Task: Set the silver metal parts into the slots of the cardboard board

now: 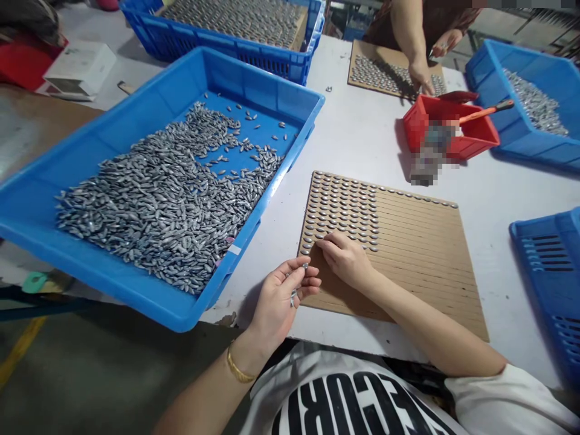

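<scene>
Small grey spindle-shaped metal pieces (345,196) sit in rows on a grooved brown cardboard sheet (421,260), filling most of its left part and a line along its far edge. My left hand (283,293), palm turned up by the sheet's near-left corner, holds several of these pieces, one between thumb and fingertip. My right hand (347,257) is over the left side of the sheet, its fingers pinched together at the lower rows. Whatever is between those fingertips is hidden. Left of both hands, a large blue tray (267,208) holds a heap of loose metal pieces (158,193).
Beyond my sheet stands a red bin (480,133) with an orange-handled tool (484,113). Another person's hand (421,75) works over a second sheet (357,54). Blue crates stand at the back (272,60) and right (548,260); a blue tub (498,72) is far right.
</scene>
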Available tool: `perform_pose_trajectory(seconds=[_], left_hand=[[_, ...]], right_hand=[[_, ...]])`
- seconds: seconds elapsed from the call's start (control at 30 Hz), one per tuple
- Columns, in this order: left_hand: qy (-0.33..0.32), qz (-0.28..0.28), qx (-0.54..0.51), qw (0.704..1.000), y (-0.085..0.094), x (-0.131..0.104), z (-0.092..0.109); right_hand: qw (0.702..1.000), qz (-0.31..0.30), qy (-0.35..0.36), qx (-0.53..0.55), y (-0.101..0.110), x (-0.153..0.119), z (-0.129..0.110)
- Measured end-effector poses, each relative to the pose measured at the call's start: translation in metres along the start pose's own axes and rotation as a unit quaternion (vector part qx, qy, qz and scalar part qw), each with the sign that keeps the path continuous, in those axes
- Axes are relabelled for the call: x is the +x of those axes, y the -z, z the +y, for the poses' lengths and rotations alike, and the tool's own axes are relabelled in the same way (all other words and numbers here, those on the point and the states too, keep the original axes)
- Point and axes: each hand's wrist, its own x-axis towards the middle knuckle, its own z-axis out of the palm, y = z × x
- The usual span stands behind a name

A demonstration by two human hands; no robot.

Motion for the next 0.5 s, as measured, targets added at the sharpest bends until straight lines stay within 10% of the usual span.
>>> perform_pose_trajectory(seconds=[0.27, 0.5], left_hand=[[-0.02, -0.021, 0.027, 0.999, 0.001, 0.003, -0.006], [-0.024, -0.023, 0.042, 0.999, -0.008, 0.003, -0.006]], right_hand=[[0.988, 0.018, -0.051, 0.143, 0.017, -0.002, -0.008], [0.881, -0.05, -0.103, 0.459, 0.048, -0.011, -0.031]])
